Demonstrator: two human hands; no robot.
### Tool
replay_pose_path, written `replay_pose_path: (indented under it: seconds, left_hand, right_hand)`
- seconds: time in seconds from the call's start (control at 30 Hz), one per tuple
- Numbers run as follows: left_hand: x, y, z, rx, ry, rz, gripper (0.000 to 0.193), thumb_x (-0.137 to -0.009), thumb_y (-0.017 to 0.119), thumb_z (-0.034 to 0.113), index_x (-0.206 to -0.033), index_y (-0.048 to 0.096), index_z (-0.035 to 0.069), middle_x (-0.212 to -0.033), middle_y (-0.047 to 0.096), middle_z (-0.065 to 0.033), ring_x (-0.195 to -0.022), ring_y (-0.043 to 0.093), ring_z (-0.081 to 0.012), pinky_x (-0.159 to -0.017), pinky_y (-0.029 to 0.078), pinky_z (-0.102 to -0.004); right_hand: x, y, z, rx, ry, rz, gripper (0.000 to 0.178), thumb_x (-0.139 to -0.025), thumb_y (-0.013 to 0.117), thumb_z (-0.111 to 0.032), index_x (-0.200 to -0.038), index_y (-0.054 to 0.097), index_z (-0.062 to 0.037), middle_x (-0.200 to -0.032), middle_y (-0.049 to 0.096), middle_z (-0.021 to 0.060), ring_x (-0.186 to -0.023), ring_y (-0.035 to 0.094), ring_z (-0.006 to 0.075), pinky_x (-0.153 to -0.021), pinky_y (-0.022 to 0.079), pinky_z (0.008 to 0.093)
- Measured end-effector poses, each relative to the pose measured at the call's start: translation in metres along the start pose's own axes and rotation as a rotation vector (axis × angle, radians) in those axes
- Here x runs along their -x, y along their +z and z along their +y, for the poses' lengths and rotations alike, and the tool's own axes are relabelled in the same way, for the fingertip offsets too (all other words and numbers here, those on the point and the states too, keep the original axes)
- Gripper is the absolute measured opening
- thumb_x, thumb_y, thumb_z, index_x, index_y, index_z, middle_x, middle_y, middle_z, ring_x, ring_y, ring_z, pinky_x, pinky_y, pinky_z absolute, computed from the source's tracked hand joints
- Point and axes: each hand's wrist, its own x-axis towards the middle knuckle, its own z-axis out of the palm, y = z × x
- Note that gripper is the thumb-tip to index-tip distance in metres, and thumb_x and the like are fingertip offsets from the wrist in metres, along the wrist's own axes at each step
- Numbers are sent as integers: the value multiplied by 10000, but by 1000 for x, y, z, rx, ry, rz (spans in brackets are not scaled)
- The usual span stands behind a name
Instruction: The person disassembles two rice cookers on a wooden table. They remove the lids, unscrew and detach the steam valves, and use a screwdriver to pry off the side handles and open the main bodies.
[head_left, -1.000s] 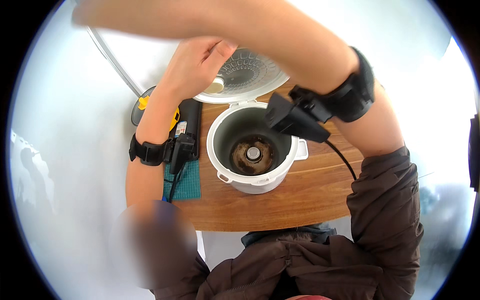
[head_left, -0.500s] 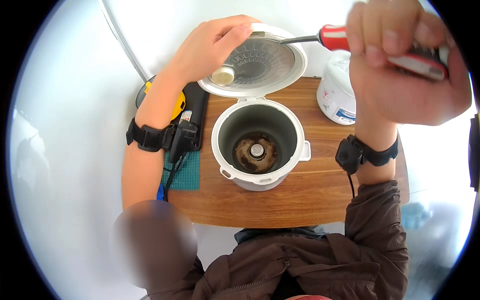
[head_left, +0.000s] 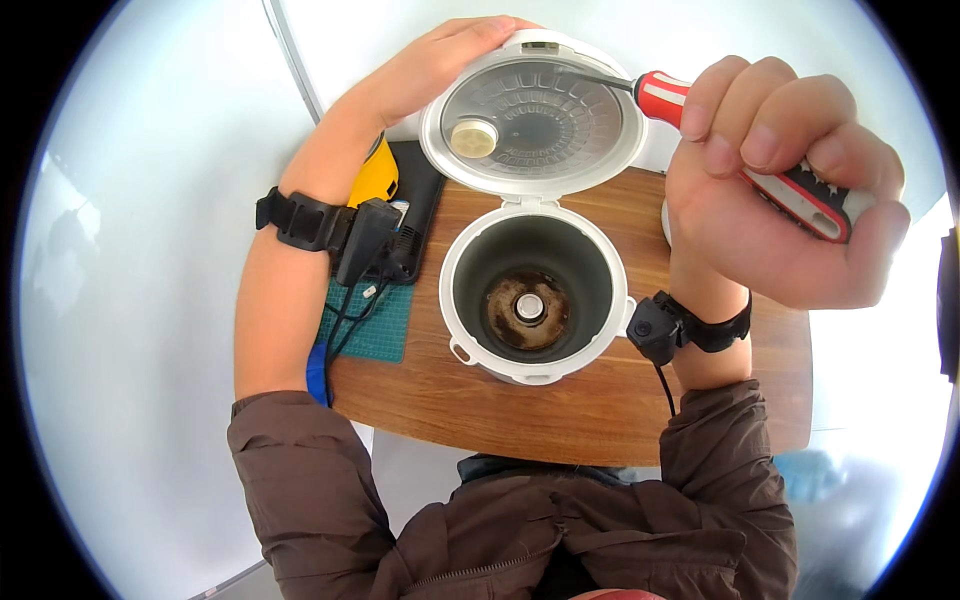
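Note:
A white rice cooker [head_left: 534,370] stands on the table with its lid [head_left: 632,130] raised on the hinge. The lid's inner side has a metal plate [head_left: 560,125] and a round pale vent cap [head_left: 474,139]. My left hand [head_left: 445,62] grips the lid's upper left rim, its fingertips partly hidden behind it. My right hand [head_left: 780,175] is closed around the red, white and black handle of a screwdriver [head_left: 662,97]. The shaft points left across the metal plate near its upper edge; whether the tip touches cannot be made out. Inside the cooker, a stained heating base [head_left: 529,310] shows, without an inner pot.
On the left lie a green cutting mat [head_left: 390,325], a black case [head_left: 425,190] and a yellow round object [head_left: 375,178] partly behind my arm. A second white appliance [head_left: 666,222] is mostly hidden by my right hand. Black devices with cables are strapped to both forearms.
My right hand has come lower with the screwdriver, whose shaft now lies over the lid's metal plate. My left thumb has shifted from the front of the rim toward its back. The view has shifted slightly.

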Motion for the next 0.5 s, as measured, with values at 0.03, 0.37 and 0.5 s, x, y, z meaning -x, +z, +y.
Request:
replay_pose_path:
  seconds: [0.03,0.37,0.5]
  left_hand:
    - [1,1,-1,19,-26,5,497,-1109,401,418,-1368,650,75,-1228,712,-100,-1125,675,-167,-1000,526,-304]
    - [-1,3,-1,84,-66,5,560,-1111,378,463,-1332,667,38,-1218,713,-92,-1101,675,-163,-989,521,-303]
    - [-4,4,10,92,49,1,425,-1121,402,302,-1223,663,-18,-1133,702,-109,-1031,620,-182,-935,501,-344]
  right_hand:
    - [0,2,1,5,-6,5,432,-975,281,-357,-939,622,-93,-765,571,123,-552,467,220,-538,439,425]
    - [10,26,22,95,-100,-1,372,-1015,263,-321,-974,532,-67,-781,562,163,-538,475,246,-538,462,461]
    - [13,35,29,238,-210,-124,388,-1070,298,-393,-1006,482,-57,-831,567,169,-545,490,235,-538,488,443]
